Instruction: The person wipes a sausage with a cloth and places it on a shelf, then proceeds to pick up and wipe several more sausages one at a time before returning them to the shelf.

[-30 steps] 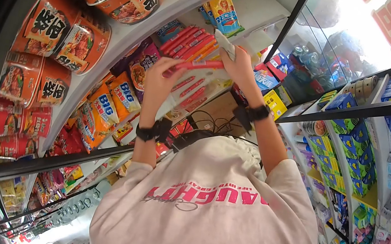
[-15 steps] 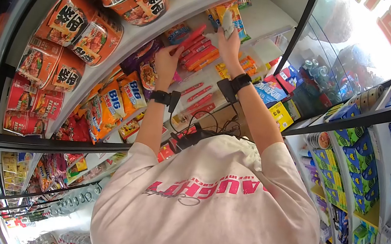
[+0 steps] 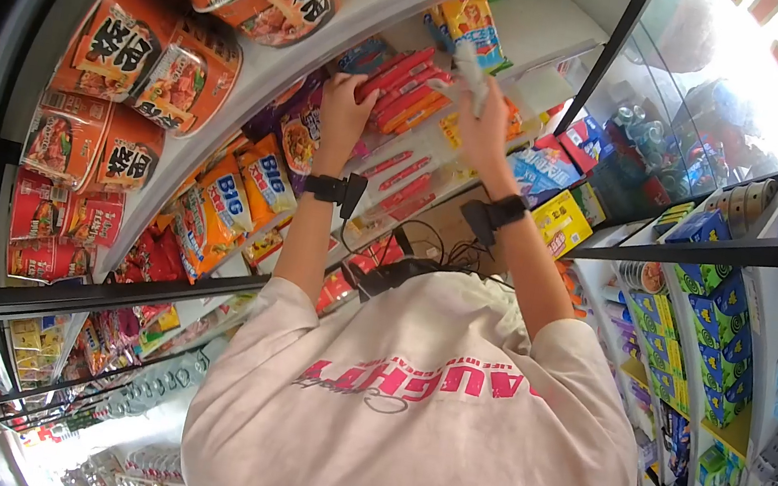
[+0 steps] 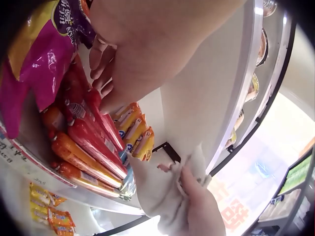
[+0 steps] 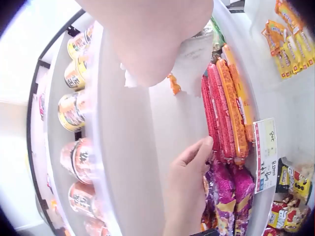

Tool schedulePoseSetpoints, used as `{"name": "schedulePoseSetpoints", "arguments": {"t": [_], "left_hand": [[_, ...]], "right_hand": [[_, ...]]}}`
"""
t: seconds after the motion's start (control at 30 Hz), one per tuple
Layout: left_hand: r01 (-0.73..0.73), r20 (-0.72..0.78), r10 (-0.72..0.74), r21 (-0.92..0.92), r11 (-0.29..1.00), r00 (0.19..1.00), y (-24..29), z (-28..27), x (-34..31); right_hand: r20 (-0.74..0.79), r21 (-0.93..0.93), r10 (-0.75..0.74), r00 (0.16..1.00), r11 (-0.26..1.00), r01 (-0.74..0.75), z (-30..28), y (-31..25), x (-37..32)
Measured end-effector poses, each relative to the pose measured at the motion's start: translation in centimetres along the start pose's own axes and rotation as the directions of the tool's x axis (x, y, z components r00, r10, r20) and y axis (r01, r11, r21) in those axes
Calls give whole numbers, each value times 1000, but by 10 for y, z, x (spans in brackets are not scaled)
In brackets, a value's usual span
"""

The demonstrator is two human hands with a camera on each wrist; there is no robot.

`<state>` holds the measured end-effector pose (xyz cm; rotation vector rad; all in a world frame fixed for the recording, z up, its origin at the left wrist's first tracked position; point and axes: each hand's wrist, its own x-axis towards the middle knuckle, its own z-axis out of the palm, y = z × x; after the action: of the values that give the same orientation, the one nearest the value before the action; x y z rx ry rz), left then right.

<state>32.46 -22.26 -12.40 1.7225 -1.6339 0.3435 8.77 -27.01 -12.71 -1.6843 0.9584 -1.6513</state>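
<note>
In the head view, my left hand [image 3: 345, 116] is at the left end of a row of red sausage packs [image 3: 399, 74] on the shelf. Its fingers are loosely bent and touch the end of a red pack [image 4: 101, 118], as the left wrist view shows. My right hand [image 3: 486, 132] grips a crumpled white cloth [image 3: 471, 74] just right of the row. The left wrist view shows that cloth [image 4: 165, 191] hanging from the right fingers. Orange sausage packs [image 5: 232, 105] lie beside the red ones; in the right wrist view, my right hand hides part of the cloth.
Purple snack bags [image 5: 224, 191] adjoin the sausages. Instant noodle tubs [image 3: 111, 51] stand on the curved shelf to the left, with orange snack bags [image 3: 213, 207] below. A yellow box [image 3: 558, 223] and a glass panel [image 3: 658, 92] are at the right.
The red pack that my left hand held raised now lies among the others, and that hand's fingers have loosened. My right hand, with the cloth, moved up, then slightly down and right.
</note>
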Motion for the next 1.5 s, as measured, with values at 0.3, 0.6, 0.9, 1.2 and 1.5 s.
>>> {"name": "schedulePoseSetpoints", "arguments": {"t": [0.3, 0.6, 0.9, 1.2, 1.5], "left_hand": [[490, 738, -50, -394, 778, 673, 60, -33, -54], [620, 741, -298, -198, 759, 601, -44, 103, -196], [513, 699, -370, 4, 858, 612, -98, 155, -251], [353, 699, -299, 72, 933, 650, -83, 135, -229], [503, 760, -213, -169, 847, 614, -14, -10, -138]], "right_hand": [[302, -51, 422, 855, 903, -427, -53, 42, -71], [544, -320, 491, 680, 871, -372, 40, 121, -144], [526, -684, 679, 511, 695, -219, 112, 188, -181], [488, -647, 680, 548, 703, -296, 100, 167, -160], [322, -116, 726, 608, 668, -735, -43, 61, -116]]}}
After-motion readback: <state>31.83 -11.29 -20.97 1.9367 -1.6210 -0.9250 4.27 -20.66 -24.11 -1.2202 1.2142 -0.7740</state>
